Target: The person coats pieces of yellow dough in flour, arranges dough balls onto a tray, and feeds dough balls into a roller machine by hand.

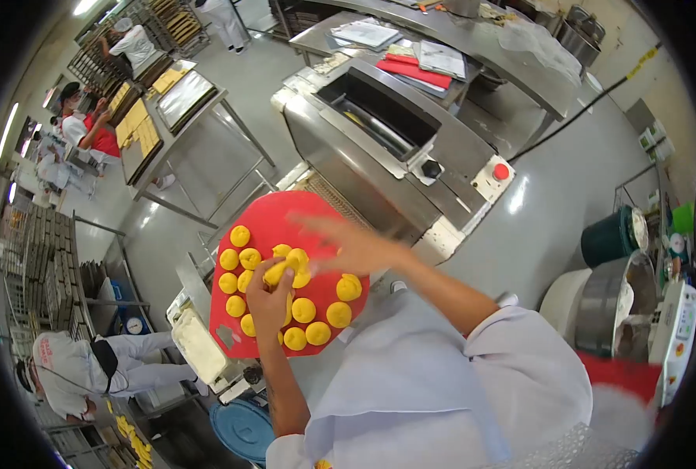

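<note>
Several yellow dough balls (303, 310) lie on a red rounded board (278, 211) in front of me. My left hand (268, 301) is over the middle of the board, its thumb and fingers closed on a yellow dough piece (276, 272). Just beyond that piece, more dough balls touch one another, partly hidden by my fingers. My right hand (356, 248) hovers above the board's right part with its fingers stretched apart, smeared by motion; I see nothing in it. A creased dough ball (349, 287) sits below this hand, near the board's right edge.
A steel machine (364, 133) with a red button (500, 171) stands beyond the board. Trays of yellow sheets (135, 129) lie on a table at far left, where a person in a red apron (90, 129) stands. Another person (70, 371) bends at lower left, near a blue lid (242, 430).
</note>
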### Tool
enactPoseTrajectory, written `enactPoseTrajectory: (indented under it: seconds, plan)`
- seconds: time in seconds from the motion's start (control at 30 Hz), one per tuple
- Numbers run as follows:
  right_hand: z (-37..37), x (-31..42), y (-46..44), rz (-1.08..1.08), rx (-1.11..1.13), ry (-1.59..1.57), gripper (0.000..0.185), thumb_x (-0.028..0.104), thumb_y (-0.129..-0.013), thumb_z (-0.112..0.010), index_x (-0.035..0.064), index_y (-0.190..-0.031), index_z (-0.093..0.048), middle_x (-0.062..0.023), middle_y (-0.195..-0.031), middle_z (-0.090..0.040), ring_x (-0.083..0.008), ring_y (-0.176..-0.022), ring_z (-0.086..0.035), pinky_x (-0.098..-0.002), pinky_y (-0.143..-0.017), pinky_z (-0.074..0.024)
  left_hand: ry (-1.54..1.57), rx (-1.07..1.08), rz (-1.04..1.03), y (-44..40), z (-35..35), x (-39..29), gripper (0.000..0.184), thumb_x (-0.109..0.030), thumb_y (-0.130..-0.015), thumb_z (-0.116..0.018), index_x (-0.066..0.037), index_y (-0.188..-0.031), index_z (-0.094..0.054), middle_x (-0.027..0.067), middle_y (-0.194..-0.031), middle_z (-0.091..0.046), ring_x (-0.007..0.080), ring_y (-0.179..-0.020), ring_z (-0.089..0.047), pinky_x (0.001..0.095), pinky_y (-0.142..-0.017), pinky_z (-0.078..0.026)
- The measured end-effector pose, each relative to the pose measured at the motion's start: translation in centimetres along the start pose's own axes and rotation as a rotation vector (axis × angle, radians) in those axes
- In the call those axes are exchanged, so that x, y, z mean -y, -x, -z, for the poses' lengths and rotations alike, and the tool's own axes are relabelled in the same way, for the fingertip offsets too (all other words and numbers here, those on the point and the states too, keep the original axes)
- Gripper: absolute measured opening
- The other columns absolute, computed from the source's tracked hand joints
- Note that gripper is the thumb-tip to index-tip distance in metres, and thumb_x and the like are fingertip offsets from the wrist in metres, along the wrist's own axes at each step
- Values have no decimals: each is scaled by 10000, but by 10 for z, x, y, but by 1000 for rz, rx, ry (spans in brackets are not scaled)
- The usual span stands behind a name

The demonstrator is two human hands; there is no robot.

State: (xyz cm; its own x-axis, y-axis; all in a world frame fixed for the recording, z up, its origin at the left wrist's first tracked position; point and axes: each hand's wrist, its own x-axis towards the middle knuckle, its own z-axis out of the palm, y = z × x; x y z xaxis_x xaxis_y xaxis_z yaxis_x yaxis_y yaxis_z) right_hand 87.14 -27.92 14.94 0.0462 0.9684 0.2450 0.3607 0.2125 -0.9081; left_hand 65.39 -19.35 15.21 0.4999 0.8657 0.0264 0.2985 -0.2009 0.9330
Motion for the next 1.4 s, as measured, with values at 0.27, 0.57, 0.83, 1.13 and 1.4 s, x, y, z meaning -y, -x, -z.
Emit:
enactPoseTrajectory:
  seconds: [0.27,0.57,0.83,1.13,1.4]
  plan:
    - [-57,-40,-12,19,-13,37,552,277,-834,-770,39,-1254,-503,-153,-1165,-635,-326,-1051,-640,-454,-919,-524,-186,-3,-64,-11,-19,4,742,-151,-897,-729,-44,-1525,-350,108,-1221,-594,184,-1033,-612,320,-876,-523]
    - [-62,-8,4,-308,-161,-574,534,219,-838,-764,71,-1272,-491,-133,-1142,-594,-221,-821,-683,-352,-646,-577,-103,305,-103,5,-53,97,559,-151,-894,-713,-3,-1374,-466,70,-1059,-597,137,-861,-560,291,-720,-498]
    - [6,17,5,-82,-399,-114,391,190,-850,-740,82,-1205,-614,-82,-1116,-664,-219,-1019,-656,-349,-890,-512,-6,171,-147,-12,-48,93,359,-156,-950,-646,30,-1245,-556,58,-926,-603,124,-751,-506,280,-660,-455]
    - [102,27,34,-10,-502,-921,478,383,-961,-628,80,-1317,-529,-74,-911,-641,-172,-693,-654,-252,-465,-485,55,-72,-54,-17,-1,98,262,-231,-1015,-593,11,-1108,-631,62,-947,-672,200,-813,-629,325,-736,-517]
    - [165,39,29,90,-638,-1254,472,478,-1026,-495,60,-1237,-554,-80,-965,-610,-205,-776,-603,-357,-663,-525,402,-152,320,0,8,51,234,-256,-1019,-590,-35,-1075,-640,61,-948,-661,121,-763,-638,269,-624,-536]
